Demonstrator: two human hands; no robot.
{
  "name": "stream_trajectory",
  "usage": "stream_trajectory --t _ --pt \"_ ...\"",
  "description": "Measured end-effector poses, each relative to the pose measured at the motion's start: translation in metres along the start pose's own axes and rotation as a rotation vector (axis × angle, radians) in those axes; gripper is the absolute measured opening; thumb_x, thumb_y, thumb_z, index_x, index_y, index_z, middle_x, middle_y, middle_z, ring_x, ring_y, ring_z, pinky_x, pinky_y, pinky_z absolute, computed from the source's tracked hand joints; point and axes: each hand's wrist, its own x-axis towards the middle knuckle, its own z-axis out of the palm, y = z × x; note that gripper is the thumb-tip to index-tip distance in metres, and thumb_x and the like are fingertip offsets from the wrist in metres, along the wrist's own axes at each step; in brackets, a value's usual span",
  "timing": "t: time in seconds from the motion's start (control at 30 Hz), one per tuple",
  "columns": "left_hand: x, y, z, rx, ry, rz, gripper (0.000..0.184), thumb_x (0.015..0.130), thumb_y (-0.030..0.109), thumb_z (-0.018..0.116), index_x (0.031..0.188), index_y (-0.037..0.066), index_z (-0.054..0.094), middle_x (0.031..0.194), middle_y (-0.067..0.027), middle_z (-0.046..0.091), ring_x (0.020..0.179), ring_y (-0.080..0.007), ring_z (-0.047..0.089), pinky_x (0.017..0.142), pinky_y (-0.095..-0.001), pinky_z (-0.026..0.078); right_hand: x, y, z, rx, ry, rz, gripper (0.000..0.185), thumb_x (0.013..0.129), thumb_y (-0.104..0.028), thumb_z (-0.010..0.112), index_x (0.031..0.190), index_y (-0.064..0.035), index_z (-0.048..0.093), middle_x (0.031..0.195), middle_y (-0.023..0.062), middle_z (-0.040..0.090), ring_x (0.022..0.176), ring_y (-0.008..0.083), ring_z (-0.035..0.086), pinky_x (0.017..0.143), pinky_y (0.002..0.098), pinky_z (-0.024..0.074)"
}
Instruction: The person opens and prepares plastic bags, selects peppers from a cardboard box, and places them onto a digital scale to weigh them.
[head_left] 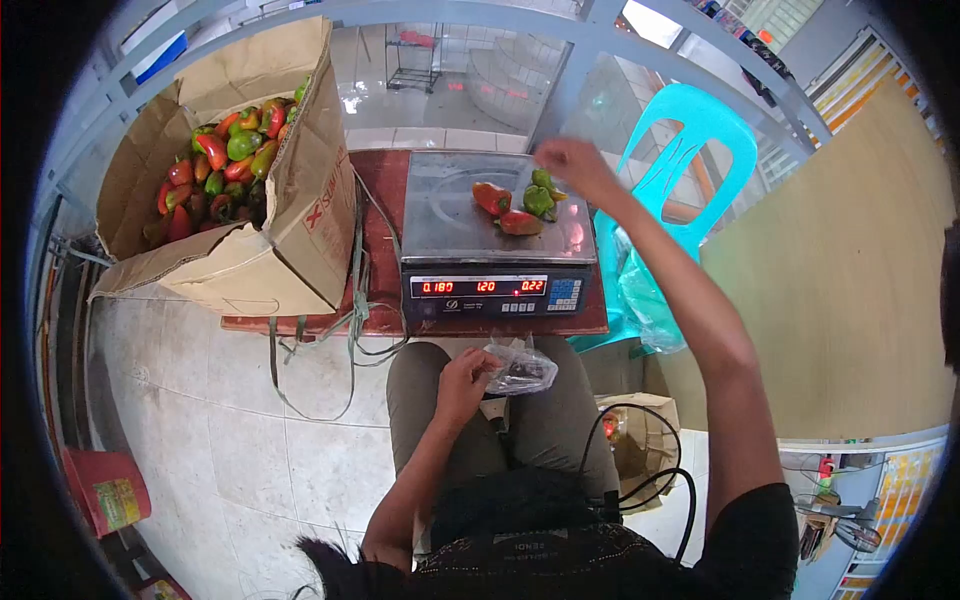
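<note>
My left hand (466, 386) is closed on the edge of a clear plastic bag (527, 374), held over my lap. Above the right rear corner of a digital scale (430, 225) is my right hand (572, 163), its fingers curled; whatever they hold, if anything, is hidden. On the metal pan lie red bell peppers (520, 223) and green bell peppers (540, 202), just below and left of that hand. The lit red display (480, 287) reads 0.180, 1.20 and 0.22.
A cardboard box (300, 230) full of red and green peppers (240, 146) stands left of the scale, loose straps beside it. A turquoise plastic chair (735, 140) and a wooden board (830, 280) are at right. A paper bag (650, 450) sits by my right leg.
</note>
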Motion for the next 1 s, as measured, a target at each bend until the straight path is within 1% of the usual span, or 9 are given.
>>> stream_trajectory --t 0.1,0.13,0.23,0.43,0.47,0.67,0.77,0.9,1.0 --pt "-0.001 -0.001 0.0 0.023 0.02 0.01 0.023 0.075 -0.008 0.059 0.094 0.003 0.067 0.086 -0.0099 0.063 0.077 -0.023 0.064 0.069 -0.0303 0.048 -0.051 0.026 0.019 -0.098 -0.011 0.038 0.017 0.083 -0.015 0.062 0.097 -0.0036 0.065 0.087 0.0198 0.06 0.084 0.0389 0.061 0.073 0.0462 0.0475" --pt "-0.001 -0.001 0.0 0.026 0.01 -0.001 0.022 0.076 -0.007 0.059 0.094 0.003 0.067 0.086 -0.0099 0.063 0.077 -0.0231 0.064 0.069 -0.0304 0.048 -0.058 0.025 0.025 -0.145 0.001 0.038 0.019 0.083 -0.012 0.062 0.099 -0.0043 0.065 0.09 0.0198 0.06 0.086 0.0395 0.062 0.075 0.0471 0.0481" --pt "0.001 -0.001 -0.001 0.045 -0.003 -0.023 0.022 0.076 -0.007 0.059 0.094 0.004 0.067 0.086 -0.0101 0.062 0.076 -0.0235 0.063 0.069 -0.0308 0.048 -0.062 0.015 0.036 -0.151 -0.047 0.184 0.026 0.08 -0.006 0.061 0.106 -0.0062 0.063 0.099 0.0208 0.057 0.092 0.0422 0.06 0.082 0.0495 0.048" --pt "0.0 -0.004 0.002 0.069 -0.02 -0.068 0.02 0.078 -0.005 0.059 0.094 0.004 0.066 0.086 -0.0112 0.061 0.075 -0.0246 0.063 0.069 -0.0328 0.048 -0.06 0.018 0.051 -0.152 0.012 0.144 0.034 0.078 -0.001 0.061 0.112 -0.007 0.061 0.105 0.0238 0.056 0.095 0.0442 0.059 0.084 0.0505 0.0481" --pt "0.0 -0.009 0.004 0.082 -0.018 -0.051 0.02 0.078 -0.005 0.059 0.095 0.003 0.066 0.086 -0.0113 0.061 0.075 -0.0246 0.063 0.069 -0.033 0.048 -0.058 0.022 0.054 -0.138 0.003 0.103 0.04 0.079 0.0 0.061 0.118 -0.0075 0.059 0.107 0.0244 0.056 0.096 0.0443 0.059 0.084 0.0507 0.0484" --pt "-0.001 0.003 -0.006 -0.035 -0.019 -0.078 0.012 0.084 0.004 0.062 0.095 0.004 0.066 0.088 -0.0117 0.06 0.079 -0.0276 0.065 0.071 -0.036 0.05 -0.046 0.012 0.063 -0.364 -0.073 0.176 0.044 0.072 0.002 0.066 0.114 -0.0072 0.058 0.114 0.0221 0.051 0.1 0.0436 0.06 0.084 0.0484 0.0513" --pt "-0.003 -0.009 -0.004 -0.084 0.038 -0.051 0.019 0.077 -0.006 0.06 0.093 0.003 0.066 0.085 -0.0095 0.062 0.075 -0.0215 0.062 0.07 -0.0322 0.048 -0.041 0.019 0.068 -0.467 -0.101 0.096 0.045 0.07 0.002 0.068 0.112 -0.0068 0.056 0.117 0.0207 0.05 0.1 0.0434 0.06 0.084 0.048 0.0522" --pt "-0.003 -0.009 -0.009 -0.077 0.044 -0.053 0.017 0.079 -0.004 0.06 0.094 0.003 0.066 0.087 -0.0096 0.062 0.079 -0.0221 0.064 0.072 -0.0325 0.05 -0.032 0.011 0.065 -0.496 -0.235 0.078 0.041 0.073 -0.007 0.07 0.111 -0.0063 0.055 0.111 0.0189 0.054 0.101 0.042 0.06 0.082 0.049 0.0519" --pt "-0.004 -0.015 -0.007 -0.127 0.055 -0.056 0.015 0.081 -0.002 0.061 0.095 0.002 0.066 0.089 -0.0092 0.063 0.081 -0.0222 0.065 0.074 -0.0331 0.051 -0.033 0.011 0.061 -0.43 -0.044 -0.002 0.042 0.072 -0.012 0.073 0.108 -0.0059 0.054 0.108 0.0185 0.057 0.097 0.041 0.062 0.077 0.0483 0.0512"
